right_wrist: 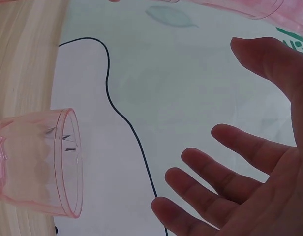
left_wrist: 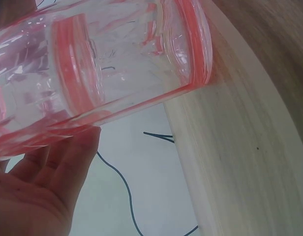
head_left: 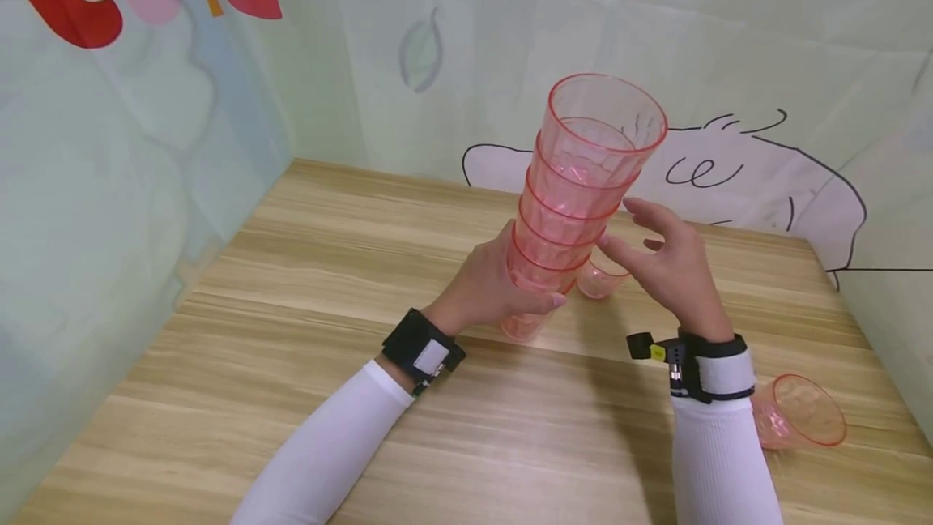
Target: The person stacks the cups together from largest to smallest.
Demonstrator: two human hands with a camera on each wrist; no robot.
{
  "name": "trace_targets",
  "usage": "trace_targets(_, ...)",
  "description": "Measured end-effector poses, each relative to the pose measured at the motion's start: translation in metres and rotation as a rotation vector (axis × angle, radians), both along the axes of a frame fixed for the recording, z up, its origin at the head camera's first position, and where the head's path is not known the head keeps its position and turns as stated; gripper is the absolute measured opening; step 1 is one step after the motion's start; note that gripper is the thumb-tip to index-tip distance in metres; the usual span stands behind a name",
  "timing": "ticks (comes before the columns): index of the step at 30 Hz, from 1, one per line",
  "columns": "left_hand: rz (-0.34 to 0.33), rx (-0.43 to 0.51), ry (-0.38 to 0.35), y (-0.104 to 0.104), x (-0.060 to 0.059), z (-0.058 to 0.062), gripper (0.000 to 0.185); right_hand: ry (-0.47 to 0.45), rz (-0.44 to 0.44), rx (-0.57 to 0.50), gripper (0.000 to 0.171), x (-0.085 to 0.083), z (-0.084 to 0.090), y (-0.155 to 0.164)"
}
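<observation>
Two hands recorded at frame centre: left hand [head_left: 484, 286] wrapped round the lower part of a stack of pink plastic cups [head_left: 576, 201], long axis tilted toward upper right; right hand [head_left: 666, 262] spread, just right of the stack, apparently not touching. One single cup [head_left: 599, 280] stands behind, another cup [head_left: 798, 411] lies lower right on the wooden table [head_left: 291, 347].

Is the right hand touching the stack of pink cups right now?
Apart. The right wrist view shows the right hand open, fingers spread, with clear backdrop between them and the stack of pink cups.
</observation>
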State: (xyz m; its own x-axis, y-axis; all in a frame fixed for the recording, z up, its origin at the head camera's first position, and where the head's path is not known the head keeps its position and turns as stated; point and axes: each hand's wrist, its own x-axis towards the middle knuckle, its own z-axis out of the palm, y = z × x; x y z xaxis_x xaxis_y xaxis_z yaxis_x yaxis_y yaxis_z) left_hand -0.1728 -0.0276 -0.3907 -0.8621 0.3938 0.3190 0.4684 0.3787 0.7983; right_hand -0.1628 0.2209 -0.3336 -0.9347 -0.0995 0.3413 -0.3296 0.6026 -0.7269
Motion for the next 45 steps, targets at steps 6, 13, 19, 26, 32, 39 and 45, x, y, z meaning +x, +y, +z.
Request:
trace_targets(6,-0.004,0.002,-0.006,0.000,-0.001,0.000,0.078,-0.018,0.008,0.043,0.069,-0.002,-0.004,0.003)
trace_targets(13,-0.006,-0.008,0.008,-0.001,-0.001,0.001,0.079,-0.054,0.040,0.117,0.073,-0.007,-0.005,0.004)
trace_targets(19,-0.003,-0.010,0.015,0.000,-0.001,0.000,0.078,-0.076,0.028,0.160,0.075,-0.008,-0.006,0.004)
trace_targets(26,-0.001,-0.016,0.021,0.000,-0.002,0.001,0.079,-0.107,0.022,0.178,0.076,-0.008,-0.007,0.006)
trace_targets(32,-0.002,-0.006,0.003,0.001,-0.001,-0.001,0.078,-0.117,0.020,0.214,0.076,-0.008,-0.010,0.008)
trace_targets(39,-0.001,-0.005,0.003,0.001,-0.001,0.000,0.078,-0.093,0.032,0.246,0.073,-0.011,-0.014,0.008)
trace_targets(45,0.006,-0.008,-0.001,0.000,0.000,-0.001,0.078,-0.100,0.048,0.254,0.072,-0.013,-0.016,0.007)
